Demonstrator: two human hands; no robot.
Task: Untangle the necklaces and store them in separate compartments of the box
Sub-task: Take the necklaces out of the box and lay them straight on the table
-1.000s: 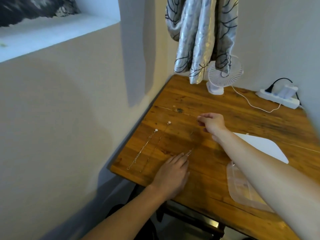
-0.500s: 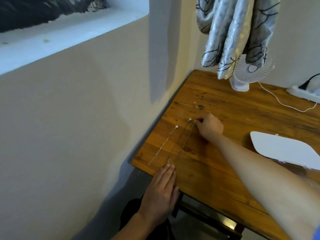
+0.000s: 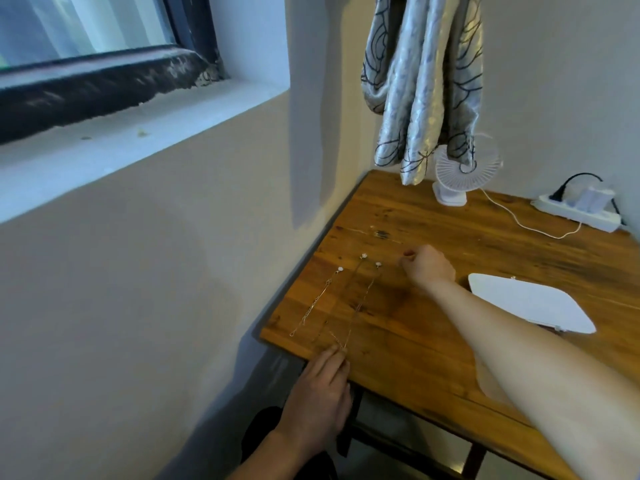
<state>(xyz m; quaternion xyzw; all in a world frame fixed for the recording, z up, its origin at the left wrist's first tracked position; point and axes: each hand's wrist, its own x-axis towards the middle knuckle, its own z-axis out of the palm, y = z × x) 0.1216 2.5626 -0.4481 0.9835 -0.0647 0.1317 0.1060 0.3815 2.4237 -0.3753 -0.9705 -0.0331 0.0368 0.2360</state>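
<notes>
Necklaces (image 3: 361, 304) (thin, fine-linked chains) on wooden table (image 3: 415, 341)

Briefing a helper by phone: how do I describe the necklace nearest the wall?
On the wooden table, follow the edge that runs along the wall. It is the leftmost necklace lying there, with coarser, more visible links than the two fine chains to its right.

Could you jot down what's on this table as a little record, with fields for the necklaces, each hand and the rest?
necklaces: three, in rough lines on the table, pendants at the far ends
left hand: straight fingertips on one necklace's near end
right hand: curled beyond the pendants; unclear if it holds anything
lid: white, flat, right of the hands
rest: fan, power strip, curtain
</notes>
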